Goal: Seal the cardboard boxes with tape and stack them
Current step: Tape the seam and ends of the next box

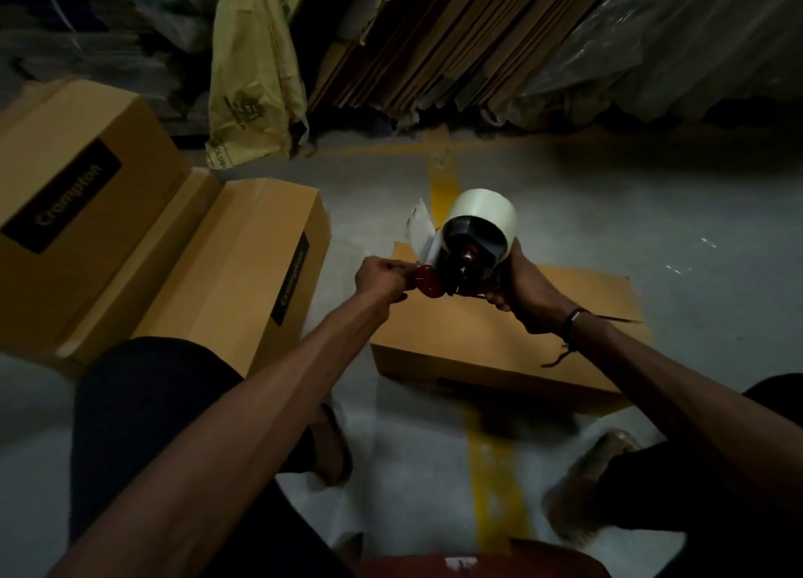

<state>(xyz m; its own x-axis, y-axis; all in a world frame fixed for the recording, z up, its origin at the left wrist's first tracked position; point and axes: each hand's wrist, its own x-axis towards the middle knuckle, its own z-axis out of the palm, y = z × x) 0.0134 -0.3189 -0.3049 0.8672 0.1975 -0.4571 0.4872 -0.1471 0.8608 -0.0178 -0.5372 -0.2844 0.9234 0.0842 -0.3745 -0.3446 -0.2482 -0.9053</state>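
Your right hand (523,293) grips the tape dispenser (471,251) above the box (499,338) while your left hand (382,280) pinches its tape end (420,230), freeing it for sealing.

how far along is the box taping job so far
Looks done: two Crompton boxes sit closed at left, one higher. In hand: the right hand holds the tape dispenser; the left hand pinches its front end. Left: the box on the floor needs taping and stacking.

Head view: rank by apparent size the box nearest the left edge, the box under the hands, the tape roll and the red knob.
1. Left-edge box, though it is cropped by the frame.
2. Box under the hands; partly hidden, so ranks 1 and 2 are unsure.
3. Tape roll.
4. Red knob.
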